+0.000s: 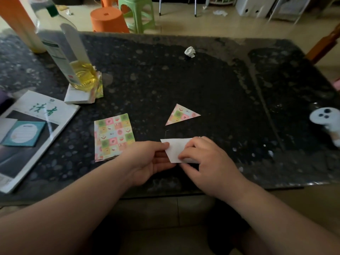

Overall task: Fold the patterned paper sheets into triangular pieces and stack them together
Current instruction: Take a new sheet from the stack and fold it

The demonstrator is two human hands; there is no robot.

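My stack of patterned sheets (113,137) lies on the dark table (230,85), just beside my left hand (147,161). Both hands pinch one sheet (173,150), white side up. The left takes its left corner and my right hand (202,159) curls over its right edge. I judge it thin, light and limp, best held at the corners and creased flat. One finished triangle (181,115) lies just beyond.

Scene dim overall. We see daylight on the floor (202,24) beyond the table (211,85); its dark glossy top carries pale glare at the far and right edges. The white paper (174,150) reads brightest up close. Wide-angle bending at the edges; bottle (60,45) leans, blurred.
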